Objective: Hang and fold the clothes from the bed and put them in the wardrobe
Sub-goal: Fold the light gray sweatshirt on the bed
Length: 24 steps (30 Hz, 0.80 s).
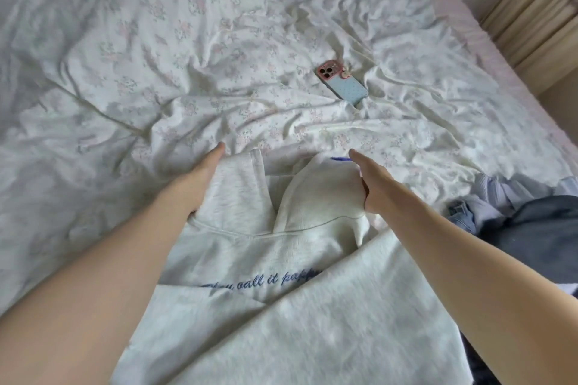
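Handling: Because it is a thick fleece knit, the white hoodie (281,259) should be soft, floppy and of moderate weight, not slippery and not fragile; it will sag wherever it is unsupported.
Where it lies: spread on the near part of the bed (156,72), hood toward the far side, blue script across the chest, one sleeve folded over the near front.
Where to hold: the hood edges or shoulder seams look the best grips, since a thick doubled layer gives the fingers something to pinch and keeps the body flat for folding.
Left hand (200,175): reaches to the hood's left edge, thumb on top, fingers tucked under the fabric, so it seems to be gripping that edge.
Right hand (372,184): at the hood's right side, index finger extended forward, the other fingers curled onto the cloth, pinching it.
Nearby: a phone (342,81) lies farther off; a pile of other clothes (516,216) sits at the near right.
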### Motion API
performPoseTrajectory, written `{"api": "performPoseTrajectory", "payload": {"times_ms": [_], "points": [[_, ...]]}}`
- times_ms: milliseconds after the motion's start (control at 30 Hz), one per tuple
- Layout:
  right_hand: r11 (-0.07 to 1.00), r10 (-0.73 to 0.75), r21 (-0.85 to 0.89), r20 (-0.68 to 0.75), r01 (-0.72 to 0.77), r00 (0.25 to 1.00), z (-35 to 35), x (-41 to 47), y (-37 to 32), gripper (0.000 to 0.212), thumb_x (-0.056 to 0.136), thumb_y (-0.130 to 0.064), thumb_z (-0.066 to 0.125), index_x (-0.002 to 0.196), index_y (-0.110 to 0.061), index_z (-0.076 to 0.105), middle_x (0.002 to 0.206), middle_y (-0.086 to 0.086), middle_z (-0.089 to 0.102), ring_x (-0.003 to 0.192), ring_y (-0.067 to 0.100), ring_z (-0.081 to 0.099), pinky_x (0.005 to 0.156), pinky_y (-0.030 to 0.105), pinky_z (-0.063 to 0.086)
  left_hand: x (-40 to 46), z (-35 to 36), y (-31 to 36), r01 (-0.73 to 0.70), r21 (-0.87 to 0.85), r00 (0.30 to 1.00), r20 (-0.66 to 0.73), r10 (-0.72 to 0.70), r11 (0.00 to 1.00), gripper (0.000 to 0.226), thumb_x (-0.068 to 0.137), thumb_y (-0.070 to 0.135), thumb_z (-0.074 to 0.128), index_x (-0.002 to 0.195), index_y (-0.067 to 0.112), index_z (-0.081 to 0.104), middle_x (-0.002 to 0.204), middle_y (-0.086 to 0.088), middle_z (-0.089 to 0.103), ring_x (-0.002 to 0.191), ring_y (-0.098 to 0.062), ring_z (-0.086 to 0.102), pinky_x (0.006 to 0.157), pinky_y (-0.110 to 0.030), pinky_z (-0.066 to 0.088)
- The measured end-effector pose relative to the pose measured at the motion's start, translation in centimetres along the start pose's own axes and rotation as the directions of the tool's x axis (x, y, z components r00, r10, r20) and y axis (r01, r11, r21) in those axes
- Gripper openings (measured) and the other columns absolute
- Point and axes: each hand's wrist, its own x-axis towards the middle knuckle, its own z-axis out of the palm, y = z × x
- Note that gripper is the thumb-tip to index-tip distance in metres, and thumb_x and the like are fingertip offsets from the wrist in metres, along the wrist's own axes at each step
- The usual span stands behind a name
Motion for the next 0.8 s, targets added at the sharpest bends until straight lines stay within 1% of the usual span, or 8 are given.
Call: {"api": "performPoseTrajectory", "payload": {"times_ms": [133,233,367,500,567,667,733,800], "points": [[0.987,-0.148,-0.068,0.006,0.148,0.989,-0.1,-1.0,-1.6,0.014,0.083,-0.010,0.057,0.087,-0.006,0.070,0.076,0.009,0.059,0.067,0.022,0.057,0.054,0.026,0.048,-2.1,-1.5,2.0,-0.071,-0.027,0.959,0.275,0.076,0.997,0.055,0.079,0.040,0.069,0.122,0.007,0.060,0.111,-0.011,0.066,0.101,-0.025,0.062,0.092,-0.037,0.047],[0.931,-0.325,-0.187,-0.025,0.315,0.945,0.2,-2.0,-3.0,0.030,0.083,0.000,0.048,0.109,0.009,0.060,0.077,0.009,0.054,0.068,0.023,0.051,0.061,0.031,0.039,-3.5,-2.2,2.4,-0.331,0.032,0.935,0.141,0.324,0.943,0.030,0.085,0.013,0.066,0.114,0.008,0.063,0.118,-0.011,0.063,0.108,-0.024,0.058,0.098,-0.037,0.045],[0.881,-0.438,-0.164,0.069,0.444,0.896,0.8,-5.1,-4.1,0.042,0.082,0.011,0.038,0.110,-0.008,0.063,0.092,0.014,0.062,0.083,0.027,0.059,0.079,0.044,0.052,-6.7,-3.2,2.8,-0.459,-0.162,0.885,0.005,0.466,0.873,0.018,0.090,0.002,0.056,0.105,0.007,0.063,0.096,-0.007,0.064,0.091,-0.018,0.060,0.086,-0.031,0.048],[0.903,-0.418,-0.053,0.133,0.427,0.899,0.4,-8.4,-4.2,0.012,0.082,0.001,0.059,0.086,-0.010,0.061,0.078,0.010,0.061,0.068,0.021,0.059,0.064,0.032,0.050,-10.5,-4.1,2.3,-0.357,-0.239,0.910,0.129,0.394,0.903,0.013,0.087,0.017,0.064,0.096,0.007,0.064,0.086,-0.007,0.066,0.079,-0.018,0.062,0.075,-0.028,0.049],[0.886,-0.385,-0.191,0.204,0.423,0.900,0.0,-9.8,-3.3,0.009,0.080,-0.010,0.069,0.079,-0.011,0.059,0.076,0.008,0.062,0.066,0.020,0.059,0.061,0.029,0.047,-11.9,-4.2,1.2,-0.203,-0.165,0.929,0.278,0.243,0.965,0.030,0.081,0.032,0.070,0.099,0.009,0.065,0.093,-0.007,0.069,0.087,-0.018,0.065,0.080,-0.029,0.051],[0.736,-0.398,-0.502,0.223,0.455,0.890,-0.7,-11.6,-0.8,0.020,0.080,-0.025,0.070,0.073,-0.014,0.055,0.068,0.002,0.053,0.060,0.013,0.047,0.050,0.022,0.031,-13.5,-3.7,-1.6,-0.134,-0.006,0.938,0.323,0.129,0.991,0.023,0.081,0.020,0.071,0.097,0.006,0.061,0.092,-0.011,0.064,0.079,-0.020,0.061,0.066,-0.026,0.047],[0.642,-0.463,-0.580,0.228,0.502,0.856,-1.3,-12.4,0.9,0.017,0.082,-0.021,0.064,0.074,-0.014,0.050,0.068,0.002,0.047,0.058,0.012,0.041,0.045,0.020,0.027,-14.2,-3.3,-3.2,-0.306,0.111,0.938,0.207,0.280,0.945,0.018,0.084,0.009,0.066,0.101,0.005,0.060,0.095,-0.013,0.061,0.081,-0.023,0.059,0.067,-0.029,0.045],[0.630,-0.537,-0.553,0.198,0.546,0.820,-2.3,-13.5,2.9,0.014,0.084,-0.019,0.059,0.093,-0.020,0.049,0.077,-0.001,0.051,0.067,0.013,0.047,0.049,0.019,0.033,-15.1,-3.5,-4.9,-0.527,0.132,0.850,0.081,0.521,0.840,0.024,0.087,0.007,0.061,0.111,0.005,0.060,0.098,-0.008,0.062,0.086,-0.020,0.057,0.071,-0.026,0.044]]}}
